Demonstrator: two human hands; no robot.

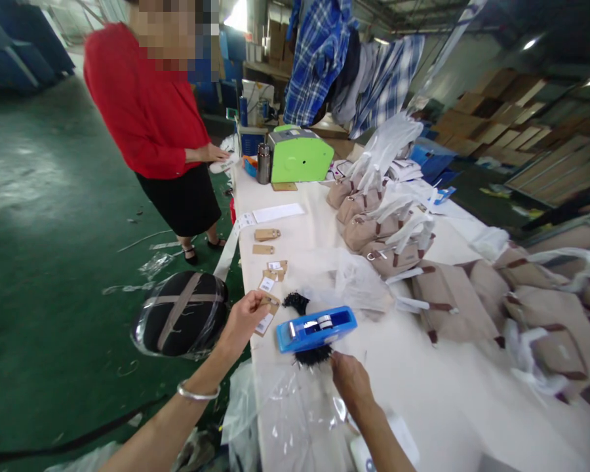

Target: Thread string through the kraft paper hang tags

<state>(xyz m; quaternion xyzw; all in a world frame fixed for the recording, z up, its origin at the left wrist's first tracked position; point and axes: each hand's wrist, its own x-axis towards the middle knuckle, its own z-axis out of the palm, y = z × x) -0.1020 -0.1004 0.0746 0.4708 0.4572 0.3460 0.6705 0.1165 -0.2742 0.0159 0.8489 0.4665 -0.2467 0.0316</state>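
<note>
My left hand [246, 319] pinches a brown cardboard hang tag [274, 305] at the table's left edge. Under and beside it lie tags with white barcode stickers [264, 324]. My right hand [350, 379] is closed at the edge of a bundle of black strings [313, 356]; what its fingertips grip, if anything, is too small to make out. Between the hands a blue tape dispenser [316, 329] rests across the black strings, hiding their middle. Farther up the edge are more stickered tags [275, 267] and a small stack of brown tags [267, 235].
Beige handbags [455, 301] with wrapped handles line the table's right side. Clear plastic bags [356, 278] lie before them. A green machine [302, 157] and a flask [263, 164] stand at the far end. A person in red [142, 105] stands left; a wrapped black stool [181, 314] is below.
</note>
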